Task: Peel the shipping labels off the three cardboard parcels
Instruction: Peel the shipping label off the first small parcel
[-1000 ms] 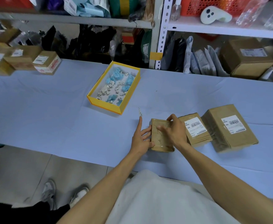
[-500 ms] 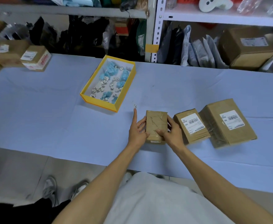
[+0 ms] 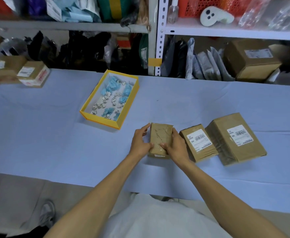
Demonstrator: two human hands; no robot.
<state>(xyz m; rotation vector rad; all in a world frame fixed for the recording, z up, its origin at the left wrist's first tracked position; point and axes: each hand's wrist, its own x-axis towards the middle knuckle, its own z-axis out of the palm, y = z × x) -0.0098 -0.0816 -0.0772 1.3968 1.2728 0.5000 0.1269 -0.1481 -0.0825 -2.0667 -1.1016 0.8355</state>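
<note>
Near the front edge of the bench (image 3: 55,143), a little right of its middle, I see both hands on the small parcel (image 3: 160,134). It lies flat on the blue cloth, its brown taped top facing up with scuffed marks across it. The left hand (image 3: 140,143) grips its left side, the thumb curled onto the top near the front corner and the fingers lying along the side. The right hand (image 3: 175,146) grips the right side, its thumb pressed onto the top beside the left thumb and its fingers wrapped round the far edge.

Just right of that hand lies the middle parcel (image 3: 199,152), flat, with a white label (image 3: 198,139) on top. The big parcel (image 3: 233,152) touches its right side and carries its own barcode sticker (image 3: 240,135).

Towards the back edge, left of the hands, stands an open yellow box (image 3: 99,117) holding crumpled blue and white scraps (image 3: 113,98). At the back left corner I make out more cartons (image 3: 32,73), blurred.
</note>
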